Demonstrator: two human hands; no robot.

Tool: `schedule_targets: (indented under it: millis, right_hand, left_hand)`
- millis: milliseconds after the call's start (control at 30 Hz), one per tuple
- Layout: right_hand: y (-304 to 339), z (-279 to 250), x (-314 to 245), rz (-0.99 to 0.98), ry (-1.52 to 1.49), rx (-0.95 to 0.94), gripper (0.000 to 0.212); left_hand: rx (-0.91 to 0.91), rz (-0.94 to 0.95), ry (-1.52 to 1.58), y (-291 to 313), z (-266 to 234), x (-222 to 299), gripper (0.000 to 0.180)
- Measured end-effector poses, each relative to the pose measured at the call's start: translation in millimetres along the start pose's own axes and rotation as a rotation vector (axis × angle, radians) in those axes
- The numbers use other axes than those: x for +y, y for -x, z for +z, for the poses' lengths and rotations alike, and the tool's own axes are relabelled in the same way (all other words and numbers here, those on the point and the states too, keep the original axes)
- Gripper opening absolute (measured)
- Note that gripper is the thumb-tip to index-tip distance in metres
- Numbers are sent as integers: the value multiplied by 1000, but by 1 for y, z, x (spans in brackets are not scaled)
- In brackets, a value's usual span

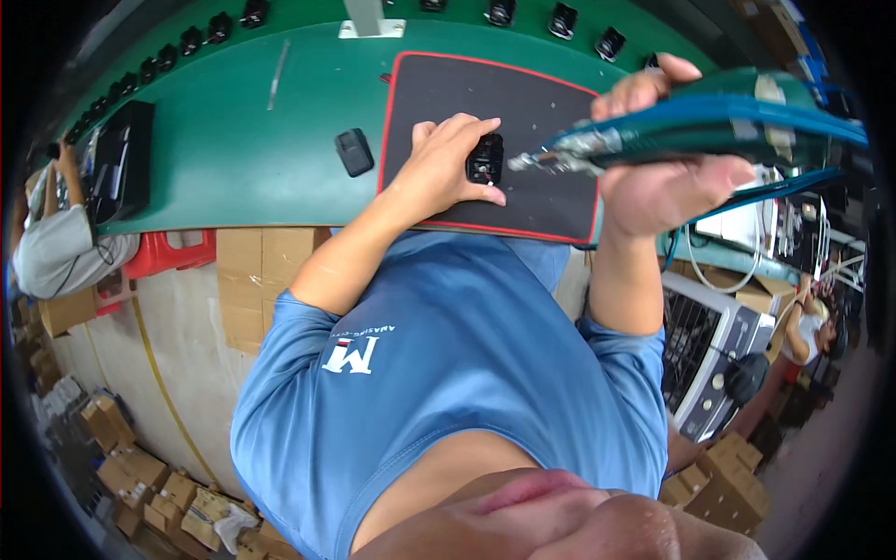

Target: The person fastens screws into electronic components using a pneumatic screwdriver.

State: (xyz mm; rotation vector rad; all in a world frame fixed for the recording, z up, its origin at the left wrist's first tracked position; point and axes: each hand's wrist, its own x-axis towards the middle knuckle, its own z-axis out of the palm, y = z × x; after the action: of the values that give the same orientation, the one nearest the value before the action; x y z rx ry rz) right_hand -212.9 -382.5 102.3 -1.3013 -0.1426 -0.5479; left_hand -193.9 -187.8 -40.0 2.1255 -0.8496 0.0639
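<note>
On a black mat with a red border [546, 205], my left hand [434, 168] steadies a small black housing [485, 161], thumb and fingers curled around its sides. A little to its right, my right hand [667, 191] is wrapped round a green power screwdriver [714, 126] with blue tubing along it. The driver lies nearly level, and its metal tip points left toward the housing, seemingly just apart from it. Blur hides the fine detail of the tip. Left of the mat, a small dark grey case [354, 152] rests on the green bench.
Several small black units [562, 21] line the far edge. A metal post [366, 19] rises behind the mat. A black box [126, 159] stands at left near a co-worker [61, 243]. Cardboard boxes [266, 280] and a grey machine [714, 355] flank me; another person [807, 327] is far right.
</note>
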Motion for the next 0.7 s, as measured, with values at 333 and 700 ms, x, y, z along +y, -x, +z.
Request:
schedule_targets:
  millis: [333,700]
  right_hand:
    - [16,-1,36,-97,13,-2,117]
    - [24,-4,33,-25,82,10,120]
  left_hand:
    - [30,61,42,-6,37,-3,85]
    - [30,59,30,-4,37,-2,84]
